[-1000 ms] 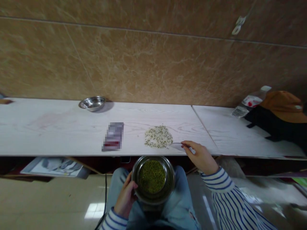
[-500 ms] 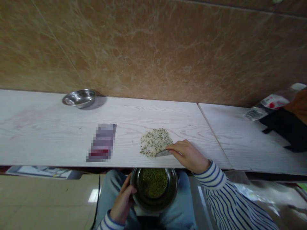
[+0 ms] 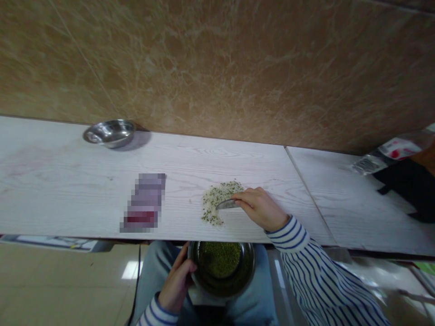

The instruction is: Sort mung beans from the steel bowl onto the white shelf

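Note:
A thin, curved metal piece (image 3: 227, 204), tapering at its left end, is in my right hand (image 3: 260, 207); I cannot make out its exact kind. My fingers are closed on its right end. Its edge rests at the mixed pile of white rice-like grains and small green beans (image 3: 215, 198), which forms a crescent on the white table. Below the table's front edge, my left hand (image 3: 180, 276) grips the left rim of a steel bowl (image 3: 247, 276), thumb over the rim. Green beans (image 3: 221, 259) cover the bowl's bottom. The bowl is over my lap, its far rim beneath the table edge.
A shallow steel bowl (image 3: 110, 133) stands at the back left by the marbled wall. A flat, pixelated item (image 3: 144, 201) lies left of the pile. At the right are a clear plastic package (image 3: 390, 154) and a black cloth-like thing (image 3: 408, 185).
My right hand has moved the metal piece slightly away from me. The pile is smaller, with bare table at its near right side. My left hand still holds the bowl.

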Available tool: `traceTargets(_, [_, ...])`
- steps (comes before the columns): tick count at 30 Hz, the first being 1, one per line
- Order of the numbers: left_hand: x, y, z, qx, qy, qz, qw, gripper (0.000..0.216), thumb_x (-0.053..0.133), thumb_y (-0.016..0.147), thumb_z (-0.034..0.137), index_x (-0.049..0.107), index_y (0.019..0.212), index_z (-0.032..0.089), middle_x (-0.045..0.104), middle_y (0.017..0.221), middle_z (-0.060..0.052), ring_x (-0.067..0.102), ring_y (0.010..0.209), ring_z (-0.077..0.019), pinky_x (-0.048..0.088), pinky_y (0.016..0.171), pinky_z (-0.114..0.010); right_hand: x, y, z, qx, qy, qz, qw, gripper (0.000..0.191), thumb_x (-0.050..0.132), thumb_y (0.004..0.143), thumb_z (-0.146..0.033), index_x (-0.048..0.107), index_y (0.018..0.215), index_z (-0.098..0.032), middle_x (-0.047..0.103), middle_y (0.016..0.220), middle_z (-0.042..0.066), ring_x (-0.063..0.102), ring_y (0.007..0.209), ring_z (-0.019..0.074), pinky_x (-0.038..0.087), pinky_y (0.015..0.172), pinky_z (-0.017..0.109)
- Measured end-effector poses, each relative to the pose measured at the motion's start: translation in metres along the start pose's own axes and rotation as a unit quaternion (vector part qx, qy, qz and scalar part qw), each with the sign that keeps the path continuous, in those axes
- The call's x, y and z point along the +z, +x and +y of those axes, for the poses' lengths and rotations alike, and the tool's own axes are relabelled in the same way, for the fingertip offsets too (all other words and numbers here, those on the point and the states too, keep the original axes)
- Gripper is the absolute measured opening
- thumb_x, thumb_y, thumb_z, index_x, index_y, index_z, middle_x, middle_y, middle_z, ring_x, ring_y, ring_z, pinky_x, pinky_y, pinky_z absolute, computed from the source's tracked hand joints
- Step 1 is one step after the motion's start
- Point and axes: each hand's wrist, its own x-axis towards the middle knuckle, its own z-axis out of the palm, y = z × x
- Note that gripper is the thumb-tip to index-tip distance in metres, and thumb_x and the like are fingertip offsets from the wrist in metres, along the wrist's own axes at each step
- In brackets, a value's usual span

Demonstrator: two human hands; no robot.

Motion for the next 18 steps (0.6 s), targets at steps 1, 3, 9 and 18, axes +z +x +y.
traceTargets(1, [0.0,0.0,0.0,-0.003,0.003,0.0,1.0,0.077,0.053,0.057,0.011,0.041,0.133,0.021,0.068,0.101,-0.003,0.059,0.081,-0.0196,0.04,0.058,-0.027,0.0,0.001,0.0,-0.001,0.0,0.001,1.0,0.024,0.045,0.091,-0.022,0.063,0.107,-0.023,0.069,0.096,0.003,0.06,0.089,0.0158,0.04,0.078,0.032])
traceTargets(3, [0.0,0.0,-0.001,-0.007,0.007,0.002,1.0,0.078,0.053,0.057,0.011,0.04,0.134,0.021,0.068,0.099,-0.003,0.058,0.075,-0.0185,0.039,0.056,-0.027,-0.001,0.002,0.0,-0.004,0.001,0.006,1.0,0.024,0.046,0.09,-0.022,0.062,0.107,-0.023,0.069,0.097,0.002,0.06,0.09,0.0159,0.04,0.078,0.032])
traceTargets(9, [0.004,-0.007,-0.004,0.006,0.003,-0.014,1.0,0.074,0.053,0.057,0.011,0.044,0.13,0.022,0.067,0.098,-0.002,0.056,0.074,-0.0171,0.04,0.058,-0.027,-0.013,-0.009,-0.003,0.032,-0.014,0.086,0.996,0.023,0.046,0.091,-0.024,0.062,0.107,-0.022,0.069,0.096,0.004,0.061,0.088,0.0162,0.041,0.079,0.033])
traceTargets(18, [0.008,-0.02,-0.008,0.013,0.016,-0.027,0.999,0.072,0.052,0.058,0.012,0.046,0.129,0.023,0.065,0.108,-0.003,0.056,0.088,-0.0207,0.041,0.062,-0.027,-0.004,-0.014,0.008,0.096,-0.118,0.13,0.98,0.024,0.044,0.091,-0.021,0.062,0.108,-0.021,0.07,0.095,0.005,0.061,0.088,0.0186,0.038,0.075,0.033])
